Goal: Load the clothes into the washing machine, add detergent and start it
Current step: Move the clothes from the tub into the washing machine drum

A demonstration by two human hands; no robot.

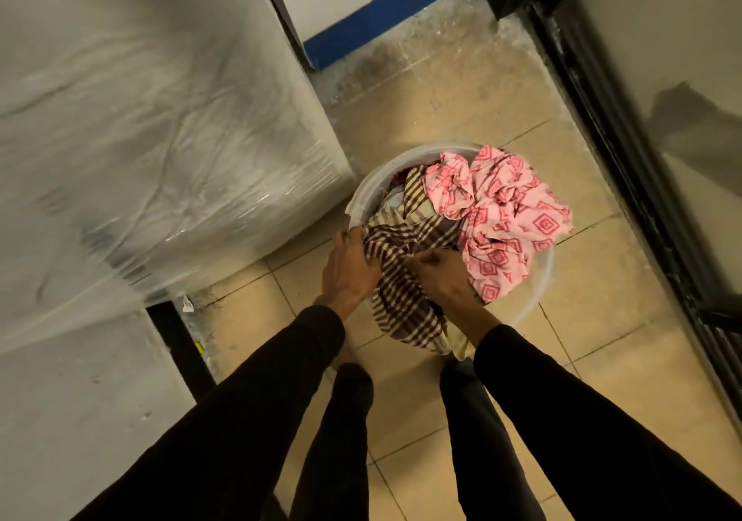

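Both hands were down in the laundry! The left hand [348,267] had its fingers curled into the near-left edge of the brown-and-cream striped cloth [401,296], and the right hand [438,275] was bunched into a fistful of the same cloth just right of it, so each grip was closed on fabric. That striped cloth spilled over the near rim of the white plastic basin [363,191], hanging toward the person's legs. Beside it, on the right half of the basin, sat a crumpled pink patterned garment [510,219], heaped above the rim, with darker clothes barely visible underneath at the far left. The basin stood on the tiled floor [461,91], just right of the plastic-wrapped washing machine [160,127], whose lid was not clearly shown. By my reckoning this load was soft, light and floppy, likely to trail and snag. Gathering a bundle from underneath, not by one corner, looked the safer hold.
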